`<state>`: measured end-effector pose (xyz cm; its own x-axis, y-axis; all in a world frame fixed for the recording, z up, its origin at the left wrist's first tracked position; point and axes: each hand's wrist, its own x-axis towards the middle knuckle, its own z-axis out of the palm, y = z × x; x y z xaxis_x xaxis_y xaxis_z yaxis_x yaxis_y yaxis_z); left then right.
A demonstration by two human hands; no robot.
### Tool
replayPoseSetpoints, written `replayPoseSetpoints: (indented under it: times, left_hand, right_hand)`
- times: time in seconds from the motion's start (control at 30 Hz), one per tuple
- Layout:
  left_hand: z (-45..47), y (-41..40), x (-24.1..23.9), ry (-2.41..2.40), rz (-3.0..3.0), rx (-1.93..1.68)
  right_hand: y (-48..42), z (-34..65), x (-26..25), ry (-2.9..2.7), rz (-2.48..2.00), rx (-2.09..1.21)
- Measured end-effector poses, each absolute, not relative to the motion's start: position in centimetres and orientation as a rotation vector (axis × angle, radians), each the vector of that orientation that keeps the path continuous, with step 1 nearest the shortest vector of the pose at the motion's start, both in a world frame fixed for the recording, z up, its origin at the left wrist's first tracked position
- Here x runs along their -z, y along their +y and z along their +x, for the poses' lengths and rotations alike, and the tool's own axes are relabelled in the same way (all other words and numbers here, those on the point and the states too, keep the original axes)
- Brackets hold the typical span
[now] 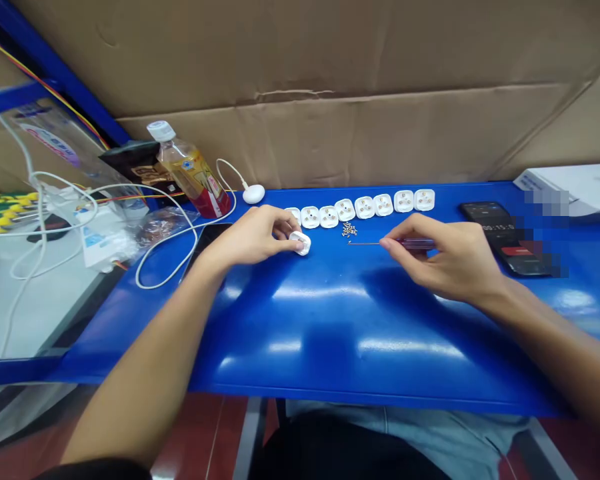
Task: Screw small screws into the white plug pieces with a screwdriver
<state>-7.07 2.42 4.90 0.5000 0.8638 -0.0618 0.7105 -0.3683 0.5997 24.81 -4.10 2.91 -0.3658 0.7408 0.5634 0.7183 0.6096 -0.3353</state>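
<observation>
"So, what can I see from afar?"

"The left hand (257, 235) pinching a small, white, rounded plastic piece (301, 244) over the shiny blue table (300, 327); the right hand (447, 257) pinching a screwdriver with a thin metal shaft (367, 243), its tip beside a loose pile of tiny metal screws (349, 230)."

"Any danger?"

"I judge a sideways slip of that tip could scatter them."

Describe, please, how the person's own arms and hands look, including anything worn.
The left hand and right hand wear no gloves; no ring, watch or bracelet is visible. The left forearm is bare down to a black sleeve at the picture's bottom edge. The right forearm is bare as far as it shows.
</observation>
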Motion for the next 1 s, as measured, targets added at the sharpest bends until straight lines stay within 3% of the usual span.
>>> replayPoseSetpoints:
  times: [0.33,1.0]
  left_hand:
    - [-10.9,3.7,-5.6,1.753,2.31,-0.399]
    - [-9.6,4.2,-4.2,1.683,2.325,-0.496]
  right_hand:
    - [-4.1,25.0,-2.9,-2.221,-1.14,-0.068]
    - [-4.0,25.2,-2.6,-2.346,-1.1,-0.026]
